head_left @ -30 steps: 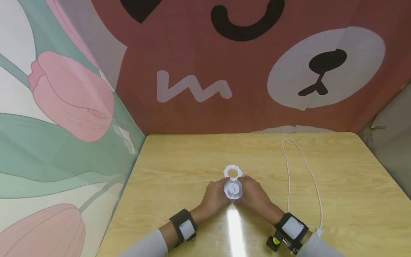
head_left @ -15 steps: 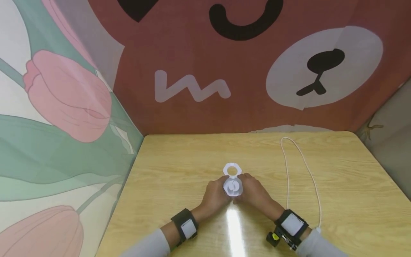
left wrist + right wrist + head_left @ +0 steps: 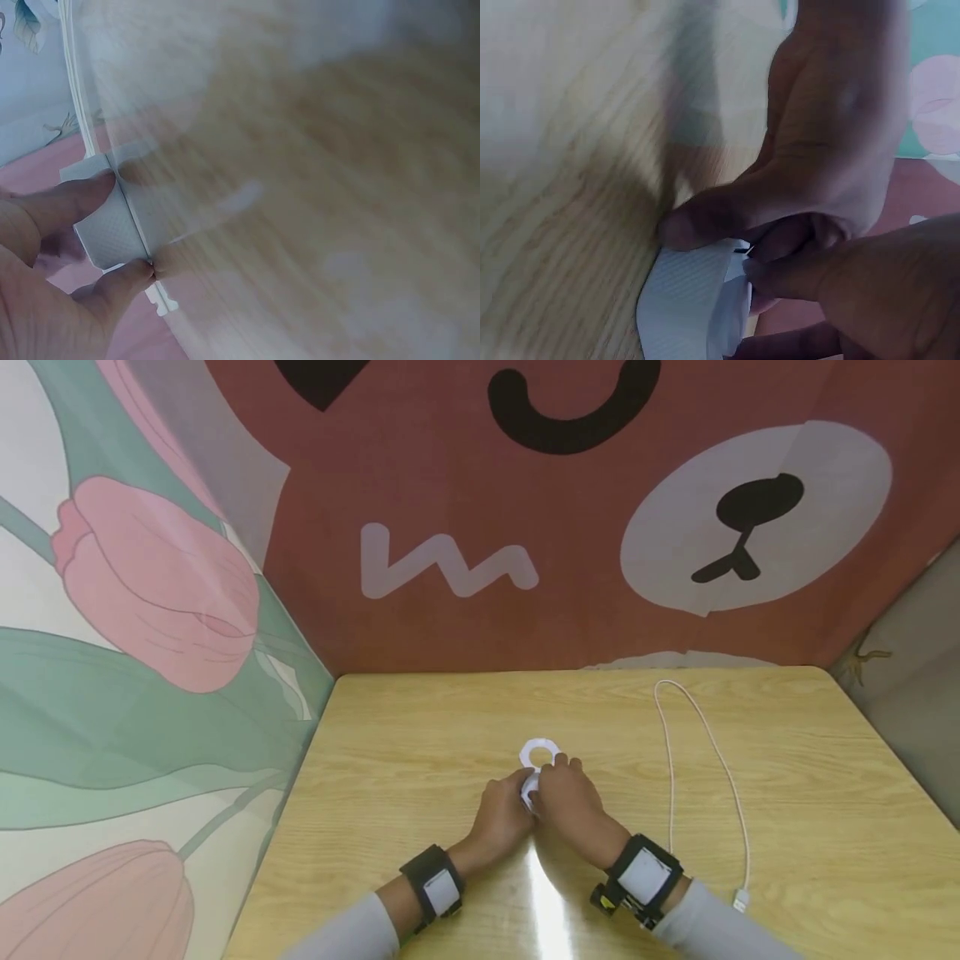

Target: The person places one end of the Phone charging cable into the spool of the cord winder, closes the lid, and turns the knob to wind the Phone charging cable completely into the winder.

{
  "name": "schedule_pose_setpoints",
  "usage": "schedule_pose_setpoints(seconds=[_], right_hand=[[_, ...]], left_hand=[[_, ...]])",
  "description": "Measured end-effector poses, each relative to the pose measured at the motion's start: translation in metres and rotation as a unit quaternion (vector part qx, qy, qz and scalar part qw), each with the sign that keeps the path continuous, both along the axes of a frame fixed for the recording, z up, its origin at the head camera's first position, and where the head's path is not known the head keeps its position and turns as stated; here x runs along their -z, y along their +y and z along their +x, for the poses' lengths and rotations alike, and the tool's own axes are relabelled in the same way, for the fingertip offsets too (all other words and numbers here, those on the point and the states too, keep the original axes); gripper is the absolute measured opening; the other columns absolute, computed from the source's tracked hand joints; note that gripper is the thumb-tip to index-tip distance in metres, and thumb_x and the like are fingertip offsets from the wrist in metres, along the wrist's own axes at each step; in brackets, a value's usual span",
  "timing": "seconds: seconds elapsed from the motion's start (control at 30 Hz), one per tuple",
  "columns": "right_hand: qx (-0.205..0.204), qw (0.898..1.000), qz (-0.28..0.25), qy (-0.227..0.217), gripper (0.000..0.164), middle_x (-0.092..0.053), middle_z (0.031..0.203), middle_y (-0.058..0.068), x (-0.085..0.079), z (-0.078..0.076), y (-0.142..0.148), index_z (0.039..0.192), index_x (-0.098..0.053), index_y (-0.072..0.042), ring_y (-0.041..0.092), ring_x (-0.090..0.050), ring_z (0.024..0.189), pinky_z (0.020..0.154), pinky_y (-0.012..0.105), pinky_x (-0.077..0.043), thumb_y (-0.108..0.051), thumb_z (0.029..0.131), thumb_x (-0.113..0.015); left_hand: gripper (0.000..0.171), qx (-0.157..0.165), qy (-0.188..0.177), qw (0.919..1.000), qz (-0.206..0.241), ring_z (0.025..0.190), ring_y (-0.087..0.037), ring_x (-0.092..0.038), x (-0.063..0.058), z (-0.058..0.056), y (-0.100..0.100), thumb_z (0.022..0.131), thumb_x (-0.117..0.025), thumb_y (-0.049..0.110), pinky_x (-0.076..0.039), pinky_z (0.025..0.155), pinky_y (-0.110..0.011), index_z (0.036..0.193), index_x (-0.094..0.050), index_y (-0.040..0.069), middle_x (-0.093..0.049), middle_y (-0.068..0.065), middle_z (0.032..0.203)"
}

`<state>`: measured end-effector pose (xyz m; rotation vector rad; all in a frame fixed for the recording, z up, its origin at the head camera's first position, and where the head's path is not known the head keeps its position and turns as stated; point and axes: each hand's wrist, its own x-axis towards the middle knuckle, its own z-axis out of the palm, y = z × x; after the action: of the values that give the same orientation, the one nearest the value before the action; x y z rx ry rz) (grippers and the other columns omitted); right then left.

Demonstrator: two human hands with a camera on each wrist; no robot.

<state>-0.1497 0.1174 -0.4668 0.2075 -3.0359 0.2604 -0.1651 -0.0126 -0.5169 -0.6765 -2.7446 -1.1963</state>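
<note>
A small white many-sided box (image 3: 527, 795) stands between my hands, its lid (image 3: 527, 753) with a round hole flipped back on the far side. My left hand (image 3: 501, 817) holds the box from the left; in the left wrist view its thumb and a finger press the textured box side (image 3: 120, 225). My right hand (image 3: 576, 806) is over the box opening and hides much of it. In the right wrist view, fingers of the right hand (image 3: 885, 300) reach the opening of the box (image 3: 682, 292). Whether they pinch anything inside is hidden.
A wood-grain table (image 3: 420, 735) lies under both hands. To the right, a white cable (image 3: 736, 785) with a plug (image 3: 741, 900) loops across it. A printed red-brown cloth (image 3: 450, 635) hangs behind the table, and a tulip-patterned one (image 3: 165, 585) hangs at the left.
My right hand has let go of the box's right side and come over its opening, shifting a little left and covering the white contents. The left hand keeps its hold.
</note>
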Motion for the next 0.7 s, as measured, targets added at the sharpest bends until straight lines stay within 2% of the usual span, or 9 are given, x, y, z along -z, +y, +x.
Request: schedule_pose_setpoints(seconds=[0.17, 0.3, 0.4, 0.47, 0.6, 0.7], right_hand=[[0.005, 1.000, 0.013, -0.004, 0.022, -0.065, 0.083, 0.019, 0.002, -0.006, -0.008, 0.082, -0.071, 0.004, 0.034, -0.063, 0.077, 0.062, 0.044, -0.061, -0.017, 0.089, -0.075], [-0.023, 1.000, 0.018, 0.001, 0.019, -0.066, 0.078, 0.020, 0.001, -0.007, -0.010, 0.077, -0.071, 0.004, 0.035, -0.065, 0.072, 0.060, 0.044, -0.061, -0.012, 0.087, -0.073], [-0.048, 0.999, 0.018, 0.013, 0.014, -0.065, 0.075, 0.019, 0.000, -0.008, -0.008, 0.075, -0.069, 0.004, 0.033, -0.065, 0.070, 0.062, 0.044, -0.061, -0.007, 0.082, -0.074], [-0.051, 0.999, 0.006, 0.004, 0.009, -0.064, 0.076, 0.018, -0.002, -0.009, -0.006, 0.075, -0.069, 0.003, 0.033, -0.064, 0.070, 0.061, 0.045, -0.060, -0.005, 0.077, -0.074], [-0.039, 0.998, -0.028, -0.036, 0.006, -0.062, 0.076, 0.016, -0.005, -0.011, -0.003, 0.078, -0.070, -0.001, 0.032, -0.064, 0.070, 0.057, 0.045, -0.060, -0.002, 0.075, -0.075], [-0.069, 0.996, -0.038, -0.030, 0.009, -0.063, 0.075, 0.014, -0.006, -0.011, 0.001, 0.077, -0.071, -0.003, 0.030, -0.064, 0.069, 0.057, 0.043, -0.059, 0.004, 0.073, -0.073]], left_hand=[[0.057, -0.003, 0.005, 0.9999, -0.010, 0.079, -0.014, -0.072, 0.001, 0.000, -0.001, 0.067, -0.068, -0.011, -0.058, 0.068, -0.018, 0.123, -0.070, 0.002, -0.079, -0.012, 0.097], [0.059, -0.007, 0.008, 0.9999, -0.013, 0.079, -0.014, -0.072, 0.001, 0.000, -0.002, 0.066, -0.069, -0.010, -0.059, 0.070, -0.019, 0.124, -0.070, 0.004, -0.079, -0.012, 0.095], [0.059, -0.007, 0.012, 0.9998, -0.012, 0.079, -0.015, -0.072, 0.000, 0.000, -0.002, 0.066, -0.067, -0.012, -0.060, 0.071, -0.022, 0.124, -0.070, 0.003, -0.079, -0.013, 0.094], [0.059, -0.008, 0.016, 0.9997, -0.014, 0.077, -0.015, -0.070, 0.000, 0.000, -0.001, 0.066, -0.065, -0.013, -0.059, 0.069, -0.022, 0.123, -0.070, 0.002, -0.078, -0.013, 0.093], [0.059, -0.009, 0.015, 0.9997, -0.016, 0.073, -0.012, -0.067, 0.000, 0.000, 0.000, 0.065, -0.063, -0.014, -0.055, 0.064, -0.018, 0.122, -0.070, 0.001, -0.078, -0.013, 0.090], [0.058, -0.007, 0.014, 0.9998, -0.013, 0.073, -0.013, -0.068, 0.000, -0.001, 0.000, 0.065, -0.064, -0.014, -0.054, 0.063, -0.017, 0.121, -0.070, 0.001, -0.078, -0.013, 0.091]])
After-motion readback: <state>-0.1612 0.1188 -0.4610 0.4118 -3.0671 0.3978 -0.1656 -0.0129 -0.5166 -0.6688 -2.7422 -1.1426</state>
